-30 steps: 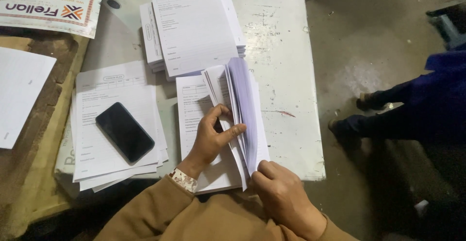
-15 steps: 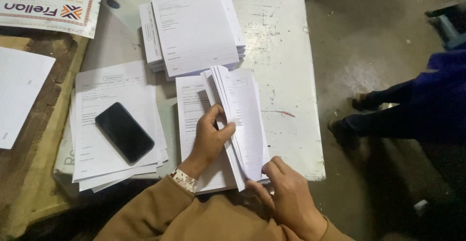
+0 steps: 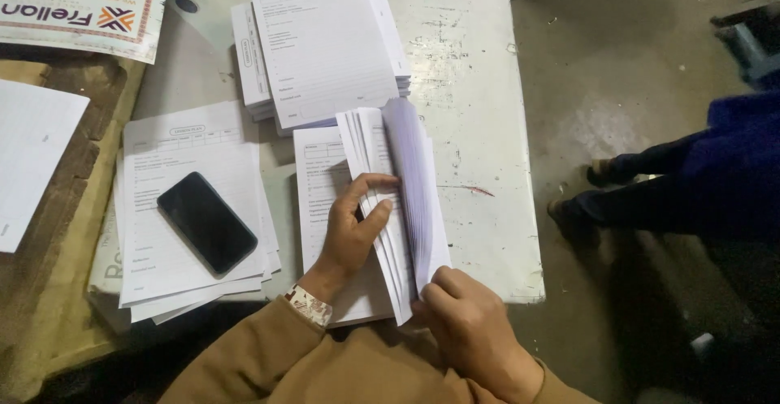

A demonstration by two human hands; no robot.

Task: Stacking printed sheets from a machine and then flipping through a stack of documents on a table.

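We see 2 hands fanning a stack of printed forms (image 3: pixel 390 209) at the table's (image 3: pixel 479 62) near edge. Our left hand (image 3: pixel 353 229) clamps fingers and thumb on lifted sheets; our right hand (image 3: pixel 467 327), at 5 o'clock, pinches the bottom corner. A black phone (image 3: pixel 206 221) lies at 9 o'clock on more papers (image 3: pixel 187 160).
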